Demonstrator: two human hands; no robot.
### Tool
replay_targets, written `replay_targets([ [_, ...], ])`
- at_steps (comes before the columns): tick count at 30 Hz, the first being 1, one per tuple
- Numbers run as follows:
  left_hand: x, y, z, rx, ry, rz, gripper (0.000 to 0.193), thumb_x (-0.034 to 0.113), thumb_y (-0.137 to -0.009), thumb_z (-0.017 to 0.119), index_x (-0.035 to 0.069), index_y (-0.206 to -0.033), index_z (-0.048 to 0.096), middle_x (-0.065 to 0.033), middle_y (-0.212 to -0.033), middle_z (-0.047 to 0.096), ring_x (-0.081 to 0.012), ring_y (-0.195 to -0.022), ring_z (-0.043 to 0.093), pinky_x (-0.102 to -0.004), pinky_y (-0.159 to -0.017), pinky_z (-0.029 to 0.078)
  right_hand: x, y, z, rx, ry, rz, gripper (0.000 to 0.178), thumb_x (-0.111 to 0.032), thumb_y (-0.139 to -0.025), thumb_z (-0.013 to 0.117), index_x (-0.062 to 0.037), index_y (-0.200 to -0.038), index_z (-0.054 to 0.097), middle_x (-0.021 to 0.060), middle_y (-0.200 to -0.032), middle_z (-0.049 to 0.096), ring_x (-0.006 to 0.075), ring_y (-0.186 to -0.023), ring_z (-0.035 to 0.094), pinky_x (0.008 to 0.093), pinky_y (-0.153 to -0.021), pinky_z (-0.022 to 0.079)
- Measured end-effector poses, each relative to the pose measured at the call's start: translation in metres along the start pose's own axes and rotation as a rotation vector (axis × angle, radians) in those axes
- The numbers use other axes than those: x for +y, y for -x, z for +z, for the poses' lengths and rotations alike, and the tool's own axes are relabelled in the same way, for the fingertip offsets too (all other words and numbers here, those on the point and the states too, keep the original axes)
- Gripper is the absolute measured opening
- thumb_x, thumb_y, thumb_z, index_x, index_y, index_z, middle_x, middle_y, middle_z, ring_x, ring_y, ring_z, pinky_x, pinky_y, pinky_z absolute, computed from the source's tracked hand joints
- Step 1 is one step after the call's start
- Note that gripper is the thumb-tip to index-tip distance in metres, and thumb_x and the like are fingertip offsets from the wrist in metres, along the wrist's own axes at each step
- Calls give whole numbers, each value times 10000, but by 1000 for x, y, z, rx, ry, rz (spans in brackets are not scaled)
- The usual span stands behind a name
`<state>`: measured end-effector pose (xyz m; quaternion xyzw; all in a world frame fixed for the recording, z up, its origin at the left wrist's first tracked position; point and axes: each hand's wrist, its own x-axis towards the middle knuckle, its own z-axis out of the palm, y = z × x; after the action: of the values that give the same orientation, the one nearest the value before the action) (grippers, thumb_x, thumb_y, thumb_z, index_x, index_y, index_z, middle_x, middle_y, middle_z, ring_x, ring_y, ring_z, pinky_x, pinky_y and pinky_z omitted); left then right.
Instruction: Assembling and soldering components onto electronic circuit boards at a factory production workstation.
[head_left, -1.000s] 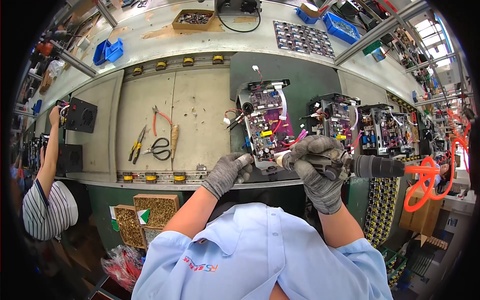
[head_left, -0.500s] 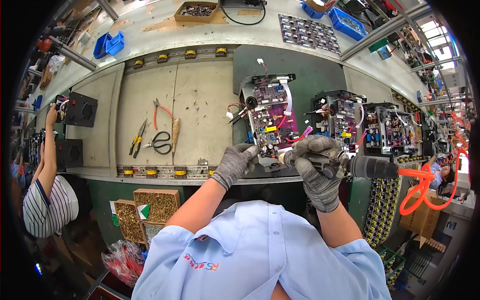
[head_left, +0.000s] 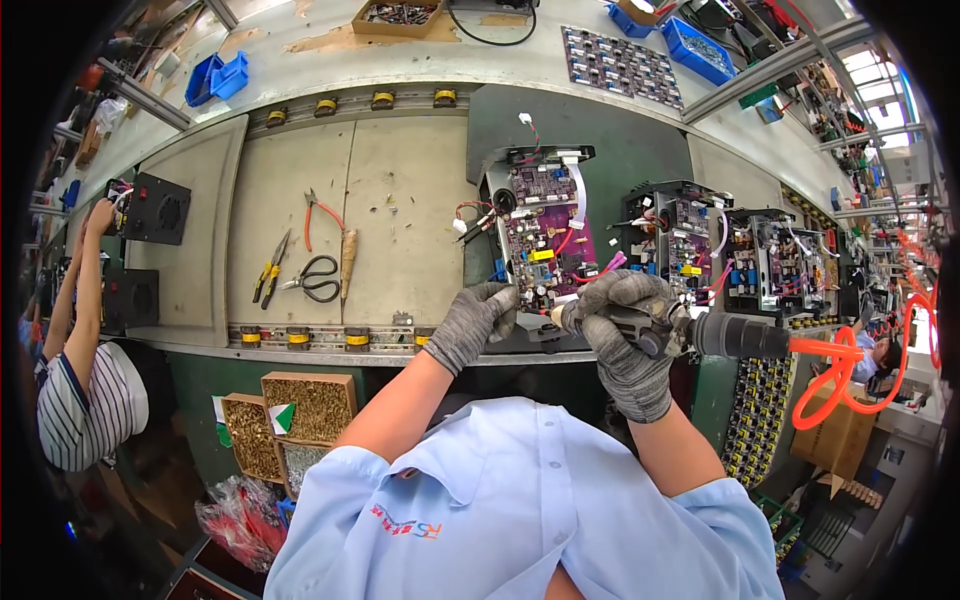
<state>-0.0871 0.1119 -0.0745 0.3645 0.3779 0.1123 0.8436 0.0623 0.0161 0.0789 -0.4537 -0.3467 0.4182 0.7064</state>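
My right hand [head_left: 635, 335], in a grey knit glove, is wrapped around a black air screwdriver [head_left: 740, 335] with an orange coiled hose [head_left: 835, 375] at its back end. The tool lies sideways, its pale tip pointing left towards my other hand. My left hand [head_left: 472, 325], gloved too, has its fingers pinched together at the near edge of an open metal chassis; whatever is between them is hidden. Inside that chassis sits a purple circuit board [head_left: 550, 235] with a white ribbon cable [head_left: 579, 195] and loose wires.
Right of it stand more open chassis units [head_left: 685, 240]. Red-handled cutters [head_left: 320, 218], yellow-handled pliers [head_left: 272, 270], black scissors [head_left: 318, 280] and a tapered brown stick [head_left: 348, 262] lie left. Below the bench edge are boxes of small brass parts [head_left: 310, 405]. A co-worker [head_left: 90, 400] handles a black unit.
My left hand stays at the chassis edge, and my right hand with the screwdriver has barely shifted. The view has moved slightly. At far left, the co-worker's arms have changed position at the black unit.
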Motion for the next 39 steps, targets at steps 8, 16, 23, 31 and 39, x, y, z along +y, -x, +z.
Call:
replay_targets([
  [8,14,2,-2,-10,-192,12,330,331,-997,584,10,-942,636,-2,-669,580,-78,-559,501,-242,-510,398,6,-7,4,-193,308,-16,332,145,-792,655,-72,-1011,530,99,-978,643,182,-931,648,357,-887,554],
  [16,5,5,-20,163,-187,43,303,299,-973,623,5,-1024,670,-3,-696,599,-76,-582,520,-237,-524,421,10,3,6,-144,318,-17,353,119,-797,665,-68,-1061,523,109,-1009,637,188,-938,648,382,-900,557],
  [23,-32,13,-80,277,-162,-80,308,189,-981,578,-37,-1185,628,-91,-861,664,-129,-608,590,-238,-479,461,-3,-3,9,-89,254,39,356,108,-776,678,-62,-1059,546,135,-1038,637,220,-957,653,402,-883,568],
  [31,-56,33,-98,199,-15,-145,329,157,-995,516,-61,-1240,550,-145,-916,682,-165,-628,635,-243,-473,494,10,-24,29,-383,703,-62,297,92,-788,670,-52,-1034,583,42,-985,627,140,-906,615,252,-792,518],
  [39,-79,61,-108,242,225,-110,315,188,-1005,497,-54,-1201,546,-140,-874,678,-176,-589,646,-254,-425,486,173,-27,57,-208,415,534,414,45,-729,729,-44,-1110,595,37,-973,659,133,-869,626,295,-773,522],
])
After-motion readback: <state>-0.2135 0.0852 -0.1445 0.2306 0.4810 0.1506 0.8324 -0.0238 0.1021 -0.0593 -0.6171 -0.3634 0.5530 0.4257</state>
